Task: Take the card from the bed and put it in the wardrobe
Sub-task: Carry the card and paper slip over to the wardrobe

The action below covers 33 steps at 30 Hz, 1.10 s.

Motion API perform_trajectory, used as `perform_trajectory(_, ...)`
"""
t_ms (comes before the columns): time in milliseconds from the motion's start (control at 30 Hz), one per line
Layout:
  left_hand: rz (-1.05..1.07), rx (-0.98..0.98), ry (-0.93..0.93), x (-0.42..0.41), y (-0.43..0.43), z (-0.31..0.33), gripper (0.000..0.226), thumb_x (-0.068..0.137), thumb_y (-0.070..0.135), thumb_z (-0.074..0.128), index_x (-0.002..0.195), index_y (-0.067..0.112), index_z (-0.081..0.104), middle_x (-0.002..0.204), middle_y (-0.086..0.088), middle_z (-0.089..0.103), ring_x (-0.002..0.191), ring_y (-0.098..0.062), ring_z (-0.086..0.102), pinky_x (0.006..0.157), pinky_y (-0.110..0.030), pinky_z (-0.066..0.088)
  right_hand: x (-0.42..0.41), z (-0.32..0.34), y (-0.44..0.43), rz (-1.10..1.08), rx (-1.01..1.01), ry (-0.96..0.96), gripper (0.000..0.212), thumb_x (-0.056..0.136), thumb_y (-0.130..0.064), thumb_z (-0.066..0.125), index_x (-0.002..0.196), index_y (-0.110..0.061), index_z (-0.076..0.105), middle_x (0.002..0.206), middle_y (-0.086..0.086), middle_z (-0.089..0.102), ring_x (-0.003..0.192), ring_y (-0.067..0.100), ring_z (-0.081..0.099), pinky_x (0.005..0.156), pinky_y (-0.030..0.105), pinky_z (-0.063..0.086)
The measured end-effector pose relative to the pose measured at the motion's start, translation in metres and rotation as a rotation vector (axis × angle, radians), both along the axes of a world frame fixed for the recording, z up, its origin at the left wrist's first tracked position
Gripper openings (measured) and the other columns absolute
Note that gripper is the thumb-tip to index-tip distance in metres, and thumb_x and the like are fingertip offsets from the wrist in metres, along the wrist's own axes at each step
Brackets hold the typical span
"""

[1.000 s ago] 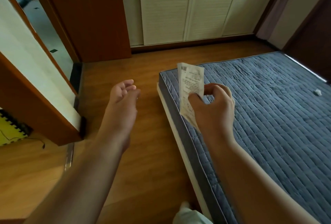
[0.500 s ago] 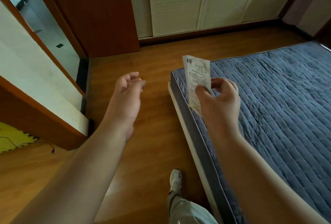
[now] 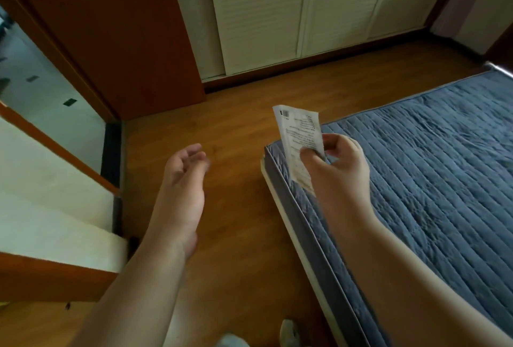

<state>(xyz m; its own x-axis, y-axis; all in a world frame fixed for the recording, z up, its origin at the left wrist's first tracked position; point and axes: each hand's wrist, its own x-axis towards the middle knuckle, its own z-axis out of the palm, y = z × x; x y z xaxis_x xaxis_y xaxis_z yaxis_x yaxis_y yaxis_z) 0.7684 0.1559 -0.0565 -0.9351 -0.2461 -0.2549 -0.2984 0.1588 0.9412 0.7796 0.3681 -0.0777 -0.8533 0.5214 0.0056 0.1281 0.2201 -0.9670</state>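
My right hand [image 3: 340, 169] holds the card [image 3: 299, 135], a white printed slip with a barcode at its top, upright above the near corner of the bed [image 3: 430, 180]. The bed has a blue quilted cover and fills the right side. My left hand [image 3: 184, 180] hangs over the wooden floor with its fingers loosely apart and nothing in it. The wardrobe [image 3: 277, 13], with cream louvred doors that are closed, stands against the far wall.
A brown wooden door [image 3: 111, 35] stands open at the upper left beside a doorway to a tiled room. A white and brown wall edge [image 3: 55, 208] juts in at the left. My shoe [image 3: 288, 332] shows at the bottom on the wooden floor [image 3: 236, 235].
The view has moved forward toward the wardrobe. My right hand keeps the card upright and has shifted slightly right; my left hand stays open beside it.
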Motion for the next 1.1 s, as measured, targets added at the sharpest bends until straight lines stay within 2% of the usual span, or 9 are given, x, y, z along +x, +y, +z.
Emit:
perform_trajectory(133, -0.024, 0.024, 0.019, -0.066, -0.017, -0.002, 0.033, 0.103, 0.043, 0.053, 0.136, 0.043, 0.055, 0.128, 0.017, 0.06, 0.123, -0.013, 0.056, 0.109, -0.053, 0.046, -0.056, -0.001, -0.017, -0.034, 0.042, -0.012, 0.018, 0.082, -0.04, 0.069, 0.099, -0.036, 0.065, 0.114, -0.019, 0.06, 0.108, 0.002, 0.062, 0.069, 0.019, 0.058)
perform_trajectory(333, -0.138, 0.021, 0.057, -0.185, -0.06, -0.002, 0.032, 0.102, 0.044, 0.053, 0.134, 0.043, 0.055, 0.134, 0.011, 0.06, 0.123, -0.013, 0.057, 0.106, -0.05, 0.048, -0.148, 0.001, -0.065, -0.128, 0.038, 0.005, 0.012, 0.086, -0.034, 0.072, 0.093, -0.037, 0.063, 0.113, -0.014, 0.063, 0.103, 0.004, 0.064, 0.052, 0.009, 0.053)
perform_trajectory(500, -0.226, 0.045, 0.074, -0.262, -0.102, 0.011, 0.031, 0.104, 0.04, 0.052, 0.135, 0.04, 0.054, 0.13, 0.01, 0.059, 0.118, -0.011, 0.056, 0.097, -0.039, 0.05, -0.205, 0.012, -0.107, -0.192, 0.136, -0.023, 0.017, 0.087, -0.035, 0.07, 0.103, -0.028, 0.066, 0.117, -0.017, 0.057, 0.109, 0.005, 0.059, 0.078, 0.032, 0.061)
perform_trajectory(567, -0.239, 0.058, 0.104, -0.286, -0.115, 0.014, 0.03, 0.104, 0.037, 0.053, 0.134, 0.041, 0.054, 0.128, 0.012, 0.06, 0.116, -0.008, 0.056, 0.09, -0.036, 0.051, -0.225, 0.015, -0.122, -0.22, 0.162, -0.019, 0.018, 0.088, -0.035, 0.07, 0.105, -0.027, 0.066, 0.118, -0.016, 0.056, 0.11, 0.003, 0.057, 0.081, 0.033, 0.06)
perform_trajectory(633, -0.23, 0.063, 0.132, -0.307, -0.125, 0.017, 0.03, 0.103, 0.036, 0.053, 0.132, 0.041, 0.055, 0.126, 0.013, 0.06, 0.113, -0.006, 0.056, 0.084, -0.032, 0.05, -0.242, 0.017, -0.135, -0.22, 0.192, -0.01, 0.017, 0.09, -0.036, 0.069, 0.105, -0.028, 0.066, 0.12, -0.015, 0.056, 0.108, 0.003, 0.056, 0.073, 0.025, 0.059)
perform_trajectory(700, -0.239, 0.072, 0.149, -0.324, -0.133, 0.018, 0.03, 0.103, 0.035, 0.053, 0.133, 0.041, 0.055, 0.126, 0.014, 0.06, 0.112, -0.005, 0.057, 0.083, -0.032, 0.05, -0.259, 0.02, -0.146, -0.219, 0.195, 0.009, 0.016, 0.091, -0.036, 0.069, 0.104, -0.028, 0.066, 0.118, -0.016, 0.055, 0.104, 0.0, 0.057, 0.055, 0.011, 0.054)
perform_trajectory(767, -0.274, 0.087, 0.151, -0.338, -0.137, 0.019, 0.029, 0.103, 0.036, 0.054, 0.131, 0.042, 0.054, 0.127, 0.015, 0.059, 0.114, -0.006, 0.056, 0.088, -0.036, 0.052, -0.274, 0.023, -0.151, -0.229, 0.18, 0.031, 0.014, 0.09, -0.035, 0.069, 0.102, -0.028, 0.067, 0.115, -0.017, 0.055, 0.102, -0.001, 0.058, 0.052, 0.002, 0.048)
perform_trajectory(967, -0.361, 0.122, 0.178, -0.38, -0.137, 0.023, 0.027, 0.102, 0.033, 0.056, 0.126, 0.044, 0.056, 0.126, 0.018, 0.059, 0.116, -0.008, 0.058, 0.093, -0.041, 0.053, -0.314, 0.024, -0.149, -0.286, 0.173, 0.062, 0.011, 0.089, -0.035, 0.071, 0.096, -0.033, 0.063, 0.11, -0.02, 0.055, 0.105, 0.003, 0.061, 0.063, 0.015, 0.056)
perform_trajectory(1100, -0.39, 0.109, 0.183, -0.417, -0.138, 0.024, 0.025, 0.102, 0.03, 0.055, 0.118, 0.049, 0.056, 0.126, 0.016, 0.061, 0.117, -0.01, 0.059, 0.092, -0.042, 0.053, -0.351, 0.026, -0.15, -0.313, 0.259, 0.011, 0.01, 0.087, -0.04, 0.068, 0.092, -0.038, 0.06, 0.112, -0.02, 0.054, 0.112, 0.014, 0.061, 0.094, 0.049, 0.057)
